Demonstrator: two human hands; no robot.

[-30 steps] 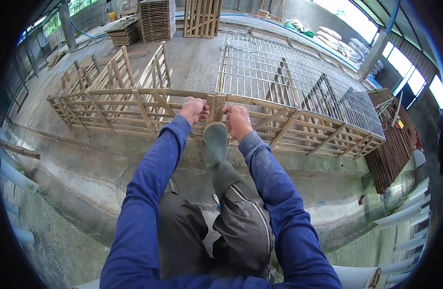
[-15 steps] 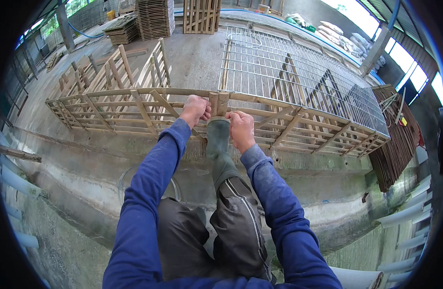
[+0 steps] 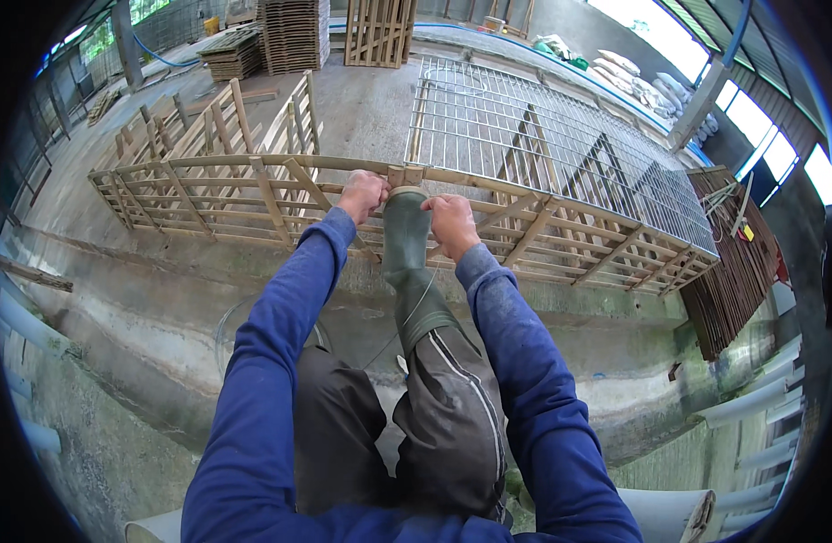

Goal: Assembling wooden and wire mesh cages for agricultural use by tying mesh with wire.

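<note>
A long slatted wooden frame [image 3: 199, 188] runs left to right before me, with uprights behind it and a metal wire grid [image 3: 524, 118] on its right part. My raised foot, in a green rubber boot [image 3: 405, 240], has its pale tip against the frame's middle, below a short wood block [image 3: 405, 176]. My left hand [image 3: 365, 195] is closed beside that block; whatever it grips is hidden. Right of the boot tip, my right hand [image 3: 452, 226] has its fingers pinched together. From near it a thin wire [image 3: 421, 299] trails down across the boot toward my knee.
A coil of wire [image 3: 224, 337] lies left of my leg. Reddish-brown slatted panels [image 3: 719, 281] lean at the right. Stacked slatted panels [image 3: 294, 36], white sacks [image 3: 619, 72] and a pillar [image 3: 701, 100] stand farther back. Pale pipes [image 3: 751, 403] line the lower right.
My right hand has moved slightly away from the wood block, its fingers now apart from it. A thin wire now shows across the boot. My left hand stays at the block.
</note>
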